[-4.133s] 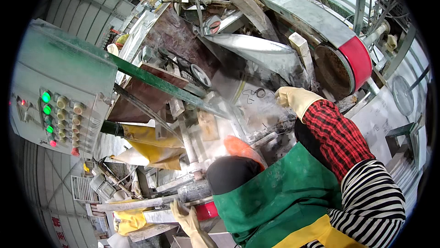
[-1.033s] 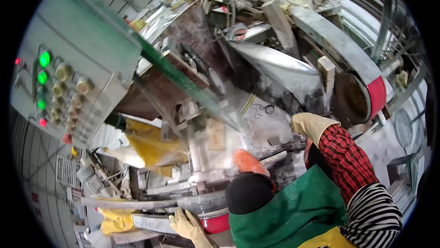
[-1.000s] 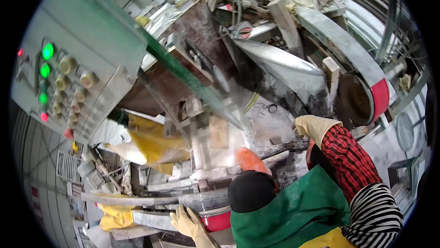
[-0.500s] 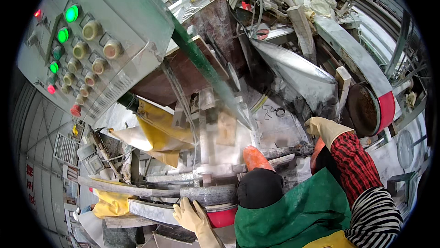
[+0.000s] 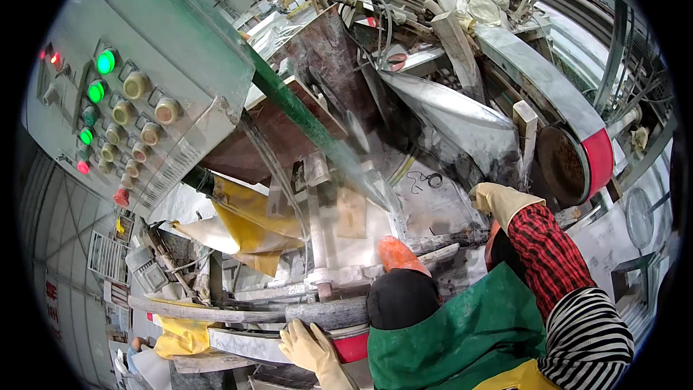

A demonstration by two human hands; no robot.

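My left hand (image 5: 310,347), in a cream rubber glove, rests on a curved white rail with a red end section (image 5: 351,347). Its fingers are stretched out and lie beside a worn grey roller (image 5: 328,313). My right hand (image 5: 504,201), in a matching glove, is held bent downward with its fingers curled together. Whatever may be inside its grasp is hidden. Just beyond that hand are a dusty metal sheet (image 5: 462,112) and a wooden post (image 5: 526,126). My orange boots (image 5: 401,253) show below, past a green apron (image 5: 462,329).
A control cabinet (image 5: 184,51) with lit green and red lamps stands at upper left. From it a green bar (image 5: 296,112) slants down toward the middle. A rusty round drum (image 5: 563,166) sits at right under another curved rail (image 5: 552,76). Yellow sheeting (image 5: 249,220) hangs at left.
The view has turned slightly, so most of the scene sits a little farther left. My left hand stays on the rail, and my right hand keeps its curled shape.
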